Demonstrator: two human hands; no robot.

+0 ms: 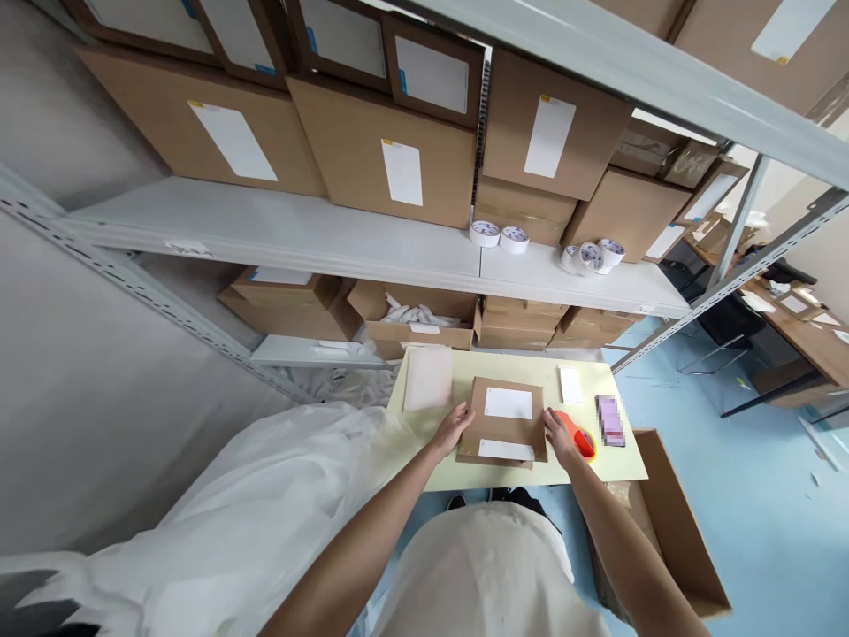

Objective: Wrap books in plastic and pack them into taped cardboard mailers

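White garment (491,566) is noted nearest. Brown carton (505,429), on the pale-yellow table (517,364), is gripped at opposite side edges by left hand (455,426) and right hand (561,435); it lies between them, neither clearly nearer, long axis indistinct.

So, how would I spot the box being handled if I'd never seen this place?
Before the grey shelving stands a pale yellow table. At its middle is a flat brown box, between the left hand and right hand. Unlike the shelved boxes, it has hands touching both sides.
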